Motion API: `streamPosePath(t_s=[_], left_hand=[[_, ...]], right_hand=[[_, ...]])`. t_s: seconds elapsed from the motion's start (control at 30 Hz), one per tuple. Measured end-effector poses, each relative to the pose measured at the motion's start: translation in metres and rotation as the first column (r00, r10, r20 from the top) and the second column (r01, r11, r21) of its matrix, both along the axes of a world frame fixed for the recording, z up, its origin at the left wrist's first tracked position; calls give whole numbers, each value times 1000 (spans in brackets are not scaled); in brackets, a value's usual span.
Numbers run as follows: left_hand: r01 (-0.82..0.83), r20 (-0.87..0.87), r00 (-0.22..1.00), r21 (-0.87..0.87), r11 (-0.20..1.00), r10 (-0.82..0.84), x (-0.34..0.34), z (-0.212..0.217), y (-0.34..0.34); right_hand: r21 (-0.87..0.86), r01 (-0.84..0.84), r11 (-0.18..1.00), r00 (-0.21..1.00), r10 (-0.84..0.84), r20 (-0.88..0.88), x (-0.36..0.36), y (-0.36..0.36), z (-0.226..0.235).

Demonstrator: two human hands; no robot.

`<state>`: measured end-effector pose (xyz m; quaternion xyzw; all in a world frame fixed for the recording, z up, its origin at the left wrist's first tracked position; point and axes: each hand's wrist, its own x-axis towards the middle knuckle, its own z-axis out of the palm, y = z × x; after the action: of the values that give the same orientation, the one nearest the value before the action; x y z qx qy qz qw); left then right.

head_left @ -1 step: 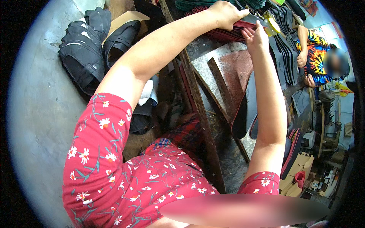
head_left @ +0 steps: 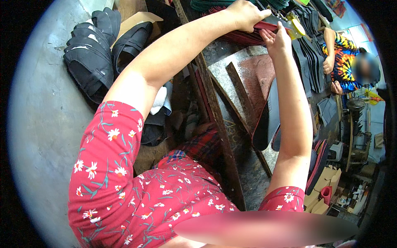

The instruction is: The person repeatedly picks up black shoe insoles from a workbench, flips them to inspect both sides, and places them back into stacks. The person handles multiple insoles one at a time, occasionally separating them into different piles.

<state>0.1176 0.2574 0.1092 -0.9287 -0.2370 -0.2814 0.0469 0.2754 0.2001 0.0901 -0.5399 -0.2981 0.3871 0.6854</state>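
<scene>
My left hand (head_left: 247, 16) reaches to the top of the view and is closed on the edge of a dark flat piece with a red edge, which looks like a shoe sole (head_left: 268, 25). Its thumb points right over the piece. Beside it, my right hand (head_left: 279, 42) has its fingers spread and thumb raised, touching the red edge at the near side. Below both hands lies a stack of thin red-edged sheets (head_left: 242, 38). A clear container with a yellow-rimmed lid (head_left: 298, 27) stands just right of the hands.
Black strapped shoes (head_left: 89, 68) sit in a row at the left, by a grey surface (head_left: 41, 136). Wooden bars (head_left: 213, 97) cross the bench frame. Black cut sheets (head_left: 308, 62) lie right of my right forearm. A co-worker in a tie-dye shirt (head_left: 345, 62) is at the far right.
My right hand's fingers have shifted very slightly left along the red edge. My left hand stays in place.
</scene>
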Motion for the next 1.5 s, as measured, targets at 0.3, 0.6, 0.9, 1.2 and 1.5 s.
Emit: streamPosePath(t_s=[0.3, 0.6, 0.9, 1.2, 1.5], left_hand=[[1, 19, 1000, -12, 1000, -1, 2, 8, 0], [-15, -21, 1000, 57, 998, 17, -10, -4, 4], [-43, 26, 999, 23, 999, 42, -30, -4, -21], [376, 742, 662, -201, 905, -110, -60, -47, -192], [959, 768, 220, -282, 9, 602, -39, -59, -303]], right_hand=[[42, 9, 999, 962, 3, -275, 8, 22, 2], [-82, 25, 996, 979, -41, -201, 44, 56, -17], [-22, 63, 998, 993, -65, -98, 39, 49, -9], [223, -18, 975, 977, 65, -204, -3, -85, 45], [-21, -37, 999, 971, 31, -238, -65, -278, 9]])
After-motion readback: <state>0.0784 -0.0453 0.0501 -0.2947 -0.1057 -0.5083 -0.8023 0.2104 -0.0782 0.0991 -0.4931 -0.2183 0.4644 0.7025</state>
